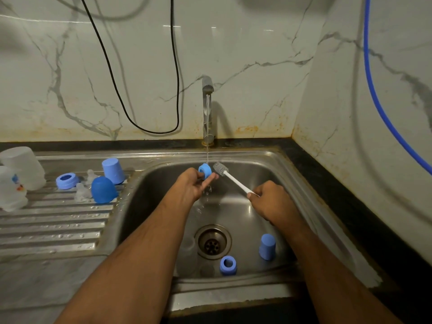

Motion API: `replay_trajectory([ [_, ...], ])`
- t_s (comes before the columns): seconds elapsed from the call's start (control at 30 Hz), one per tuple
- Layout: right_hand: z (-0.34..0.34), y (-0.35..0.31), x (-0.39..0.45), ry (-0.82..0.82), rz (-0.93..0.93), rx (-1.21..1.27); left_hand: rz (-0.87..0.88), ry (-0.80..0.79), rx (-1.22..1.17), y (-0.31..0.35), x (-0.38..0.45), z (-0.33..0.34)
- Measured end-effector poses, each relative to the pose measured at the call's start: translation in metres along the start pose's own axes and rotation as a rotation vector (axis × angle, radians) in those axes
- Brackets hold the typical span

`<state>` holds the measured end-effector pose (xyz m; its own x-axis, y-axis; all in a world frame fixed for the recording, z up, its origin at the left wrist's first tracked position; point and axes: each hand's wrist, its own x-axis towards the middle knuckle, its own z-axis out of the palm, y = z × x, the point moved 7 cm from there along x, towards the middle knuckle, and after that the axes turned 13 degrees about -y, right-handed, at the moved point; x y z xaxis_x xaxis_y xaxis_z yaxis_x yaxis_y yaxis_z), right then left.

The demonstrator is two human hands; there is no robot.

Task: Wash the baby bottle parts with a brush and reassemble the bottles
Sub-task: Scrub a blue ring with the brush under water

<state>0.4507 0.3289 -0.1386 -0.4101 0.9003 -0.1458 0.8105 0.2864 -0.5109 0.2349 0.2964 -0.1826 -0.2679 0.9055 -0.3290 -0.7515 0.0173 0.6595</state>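
Midway through washing: left hand (190, 183) pinches a blue screw ring (205, 170) under the tap's stream (207, 148) above the sink (268, 164), right hand (272, 202) clenched on the brush (230, 177), whose bristles must next enter the ring.

Marbled wall (245, 43), black cable (174, 66) looping down it, blue hose (371, 90) at right, dark counter edge (332, 181), rust stains near the wall's foot

Bare forearms — no sleeves, no jewellery.
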Motion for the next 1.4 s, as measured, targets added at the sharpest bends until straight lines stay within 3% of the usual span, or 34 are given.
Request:
replay_trajectory([
  [0.3, 0.001, 0.0, 0.0, -0.017, 0.005, 0.001, 0.023, -0.109, -0.172, 0.003, -0.006, 0.007],
  [0.43, 0.0, 0.001, -0.002, -0.007, -0.002, 0.012, 0.029, -0.116, -0.097, 0.005, -0.007, 0.006],
  [0.9, -0.002, 0.0, -0.002, -0.007, -0.013, 0.011, -0.113, 0.068, 0.127, 0.003, -0.007, -0.012],
  [1.4, -0.003, 0.002, 0.0, 0.004, -0.006, -0.002, 0.03, 0.136, -0.01, 0.005, 0.005, -0.008],
])
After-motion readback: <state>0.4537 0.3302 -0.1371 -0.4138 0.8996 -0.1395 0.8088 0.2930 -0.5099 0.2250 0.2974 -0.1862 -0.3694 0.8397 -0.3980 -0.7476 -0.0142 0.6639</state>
